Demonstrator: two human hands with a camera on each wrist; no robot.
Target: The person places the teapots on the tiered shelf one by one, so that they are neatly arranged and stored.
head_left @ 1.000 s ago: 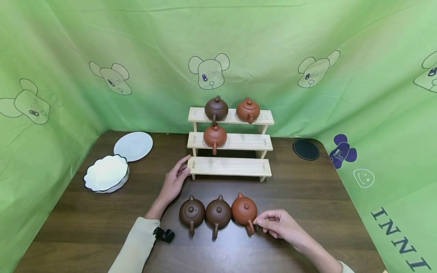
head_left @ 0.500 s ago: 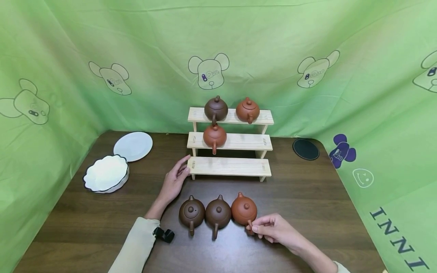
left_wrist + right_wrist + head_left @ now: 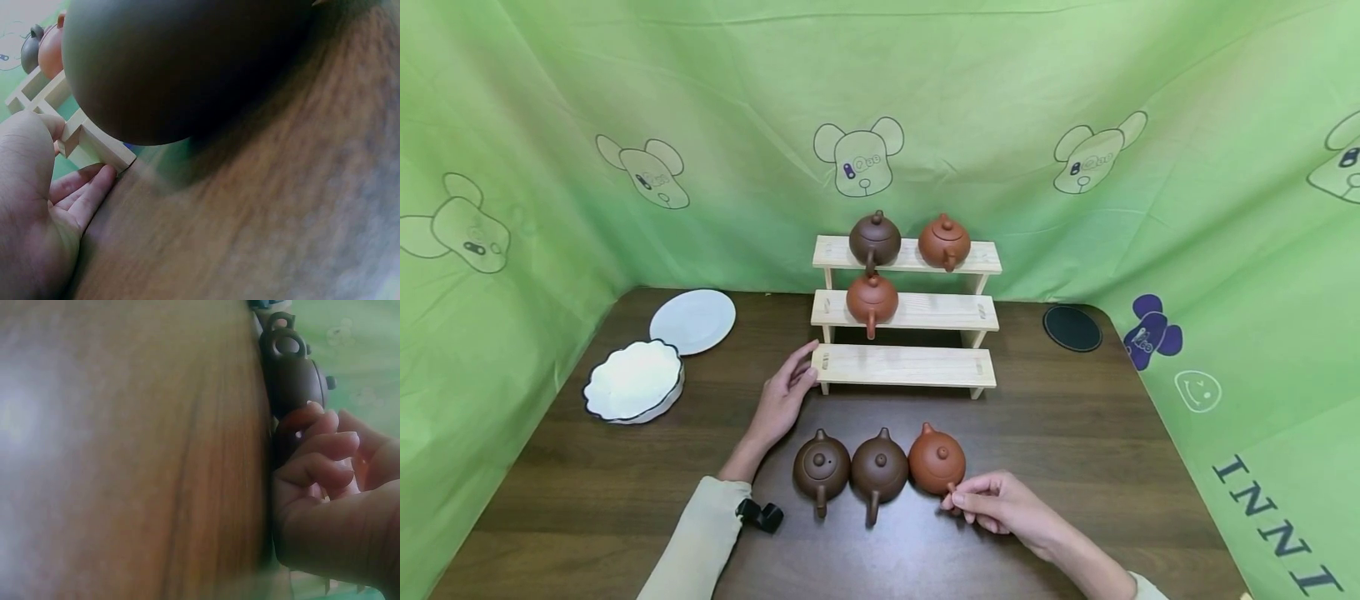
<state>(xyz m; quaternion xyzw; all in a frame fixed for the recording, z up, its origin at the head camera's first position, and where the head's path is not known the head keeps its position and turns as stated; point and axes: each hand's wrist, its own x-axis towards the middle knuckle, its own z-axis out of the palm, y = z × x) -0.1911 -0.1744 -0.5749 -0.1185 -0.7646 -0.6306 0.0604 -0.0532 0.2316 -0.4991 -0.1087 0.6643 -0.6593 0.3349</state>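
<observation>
My right hand (image 3: 1003,508) pinches the handle of a reddish-brown teapot (image 3: 936,465), which sits on the table at the right end of a row. Beside it stand two dark brown teapots (image 3: 880,468) (image 3: 821,468). In the right wrist view the curled fingers (image 3: 325,450) hide most of that handle. My left hand (image 3: 781,404) touches the left end of a three-step wooden rack (image 3: 917,367) at its lowest step, fingers mostly straight. A dark teapot (image 3: 181,62) fills much of the left wrist view.
On the rack's top step are a dark teapot (image 3: 875,242) and a reddish one (image 3: 945,243); another reddish teapot (image 3: 872,302) is on the middle step. A scalloped dish (image 3: 634,383) and a white plate (image 3: 692,322) lie left, a black coaster (image 3: 1072,328) right. Green cloth hangs behind.
My right hand has moved slightly left onto the reddish-brown teapot's handle and closed its fingers on it. The left hand and the teapots stay in place.
</observation>
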